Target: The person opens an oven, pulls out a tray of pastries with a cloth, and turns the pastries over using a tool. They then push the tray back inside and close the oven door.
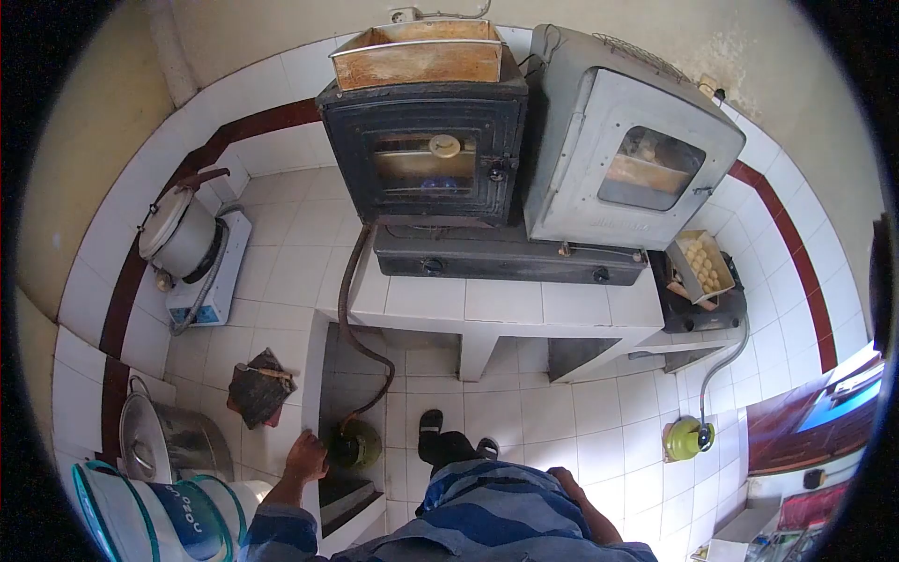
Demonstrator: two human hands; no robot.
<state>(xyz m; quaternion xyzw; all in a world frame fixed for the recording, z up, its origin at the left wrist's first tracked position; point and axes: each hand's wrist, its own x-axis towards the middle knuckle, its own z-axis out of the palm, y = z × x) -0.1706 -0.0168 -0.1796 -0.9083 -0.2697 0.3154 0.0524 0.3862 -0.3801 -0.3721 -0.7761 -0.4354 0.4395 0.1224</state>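
My left hand [307, 457] is closed in a fist at the edge of the white tiled counter [277, 398], with nothing showing in it. Just right of it and lower down stands a green gas cylinder [359, 444]. My right hand [565, 482] hangs by the side of my blue patterned shirt [501, 501]; its fingers are mostly hidden. Ahead of me stands a black oven [342, 140] with a round dial and a blue flame behind its glass. A grey metal oven [581, 178] leans beside it, a baking tin visible through its window.
A rectangular tin [417, 64] tops the black oven. On the left are a pot [183, 239] on a stove [229, 272], a large pot [192, 440] and a white-teal bag [150, 515]. At right, a box of dough balls [700, 267] stands above another green cylinder [682, 440].
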